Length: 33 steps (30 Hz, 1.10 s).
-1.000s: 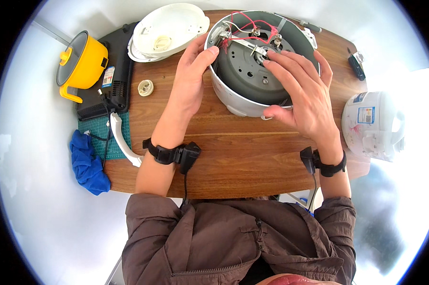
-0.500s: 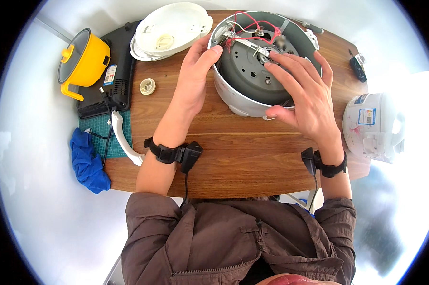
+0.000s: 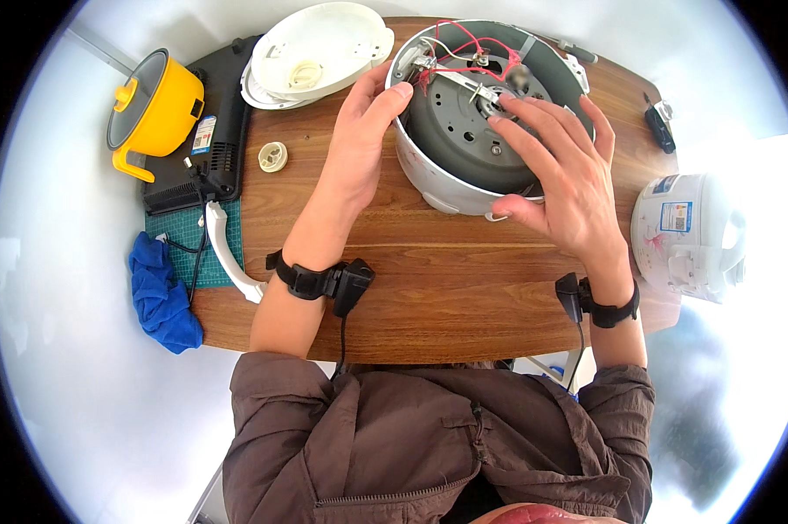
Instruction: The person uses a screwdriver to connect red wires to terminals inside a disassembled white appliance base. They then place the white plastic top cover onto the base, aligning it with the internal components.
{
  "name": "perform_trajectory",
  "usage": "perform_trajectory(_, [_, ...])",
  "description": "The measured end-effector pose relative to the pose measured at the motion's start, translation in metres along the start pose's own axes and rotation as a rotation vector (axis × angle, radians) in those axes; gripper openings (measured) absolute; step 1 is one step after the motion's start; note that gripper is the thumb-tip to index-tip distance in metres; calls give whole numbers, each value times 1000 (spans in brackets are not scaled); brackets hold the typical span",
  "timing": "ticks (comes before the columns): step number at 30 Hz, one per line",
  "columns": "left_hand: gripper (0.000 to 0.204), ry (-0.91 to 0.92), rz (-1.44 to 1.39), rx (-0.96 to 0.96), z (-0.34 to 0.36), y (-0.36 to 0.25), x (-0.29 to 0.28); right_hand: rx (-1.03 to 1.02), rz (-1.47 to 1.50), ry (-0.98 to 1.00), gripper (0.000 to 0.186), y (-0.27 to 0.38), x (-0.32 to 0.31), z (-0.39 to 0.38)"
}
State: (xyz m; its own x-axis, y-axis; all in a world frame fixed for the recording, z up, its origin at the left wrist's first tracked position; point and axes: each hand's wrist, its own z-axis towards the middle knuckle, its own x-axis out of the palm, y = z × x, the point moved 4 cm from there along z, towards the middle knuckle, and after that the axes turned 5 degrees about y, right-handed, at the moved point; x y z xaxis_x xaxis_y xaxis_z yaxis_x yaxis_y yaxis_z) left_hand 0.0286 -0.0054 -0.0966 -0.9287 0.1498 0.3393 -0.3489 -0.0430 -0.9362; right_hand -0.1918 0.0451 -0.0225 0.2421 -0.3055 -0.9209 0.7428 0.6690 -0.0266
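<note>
An upturned rice cooker body (image 3: 442, 179), white outside and grey inside, lies on the wooden table (image 3: 411, 288) with red and white wires (image 3: 459, 48) and a metal strip showing at its far side. My left hand (image 3: 363, 131) grips the cooker's left rim, fingers curled over the edge. My right hand (image 3: 560, 170) lies spread across the grey base, thumb hooked under the near rim, fingertips close to the metal strip. Both wrists wear black bands with cables.
A white cooker lid (image 3: 320, 52) lies at the back left beside a small round white part (image 3: 273, 156). A yellow pot (image 3: 154, 109), a black device (image 3: 215, 131), a white handle (image 3: 228, 253) and a blue cloth (image 3: 160, 293) sit left. Another white cooker (image 3: 686, 236) stands right.
The cooker body has shifted slightly. My left fingers have curled further over its left rim, and my right hand has stayed spread over the base.
</note>
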Motion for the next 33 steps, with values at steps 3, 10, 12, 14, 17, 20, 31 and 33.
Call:
perform_trajectory(3, [61, 11, -2, 8, 0, 0, 0, -5, -8, 14, 73, 0, 0, 0])
perform_trajectory(10, [64, 16, 12, 29, 0, -2, 1, 3, 3, -17, 73, 1, -1, 1])
perform_trajectory(12, [64, 13, 22, 31, -1, -3, 2, 4, 10, -25, 74, 0, -2, 1])
perform_trajectory(14, [64, 14, 27, 38, -2, -5, 4, 0, 4, -11, 74, 0, 0, 1])
perform_trajectory(17, [63, 20, 29, 49, -2, -6, 4, -1, -1, 4, 74, 0, 0, 0])
perform_trajectory(20, [63, 21, 30, 45, -2, -4, 3, 1, 2, -4, 74, 1, 0, 0])
perform_trajectory(31, [63, 20, 44, 39, -2, -3, 1, 3, -3, 0, 74, 1, 1, 1])
perform_trajectory(33, [63, 21, 43, 43, -2, -3, 1, -3, -9, 15, 73, 0, 2, 1])
